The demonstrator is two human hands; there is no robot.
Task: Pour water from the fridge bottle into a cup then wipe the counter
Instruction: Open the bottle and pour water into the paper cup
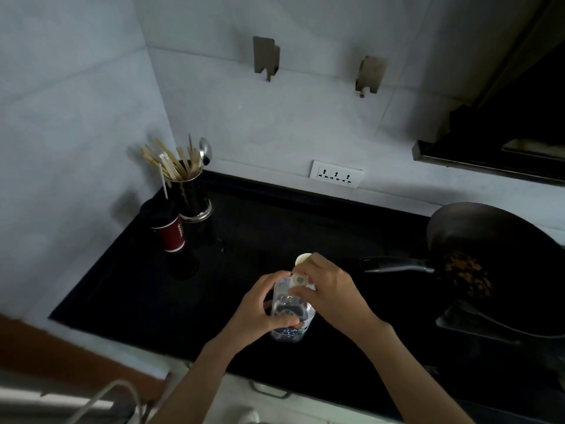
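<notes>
Two hands [263, 304] [328, 293] around bottle [292, 313], wok [489, 267] beside.

Both forearms enter from the lower edge and converge at centre, bare to the elbow. Left hand [263, 304]: fingers curled round the body of the bottle [292, 313], thumb on the near side below the grip of the other hand, wrist bent slightly inward. Right hand [327, 289]: sits at the bottle's top, above and just right of the left-hand grip, fingertips pinched at the neck; whether they hold the cap cannot be told.
</notes>
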